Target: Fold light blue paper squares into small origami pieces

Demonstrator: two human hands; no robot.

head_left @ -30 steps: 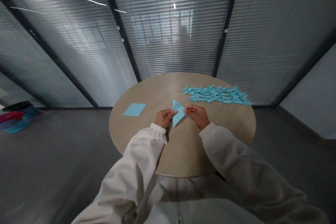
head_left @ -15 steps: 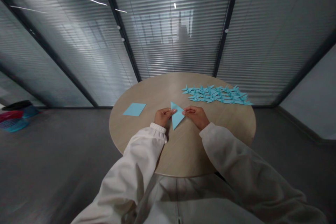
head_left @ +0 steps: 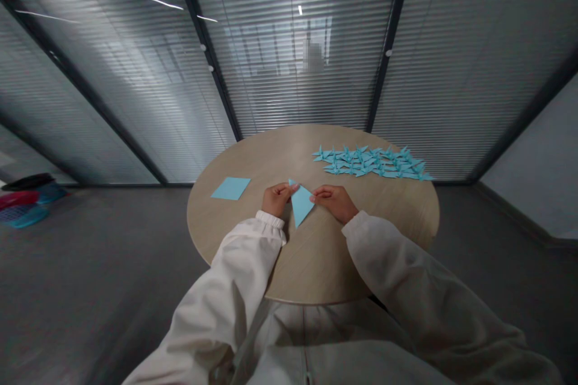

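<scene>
A light blue sheet of origami paper (head_left: 301, 206), folded into a triangle-like shape, is held between my two hands above the near middle of the table. My left hand (head_left: 276, 197) pinches its upper left corner, the thumb lying on top of the paper. On the other side, my right hand (head_left: 338, 201) grips the right corner between thumb and fingertips. One point of the paper hangs toward me. The fingers beneath the paper are hidden.
The round wooden table (head_left: 316, 271) bears a flat blue paper square (head_left: 230, 188) on the left. Rows of several folded blue paper cranes (head_left: 370, 162) lie at the back right. Blue and red baskets (head_left: 22, 207) stand on the floor at far left. Glass panels with blinds (head_left: 302, 90) rise behind.
The folded paper has shifted slightly left and toward me and turned a little. My left thumb has moved up to its top corner; my right hand keeps its grip.
</scene>
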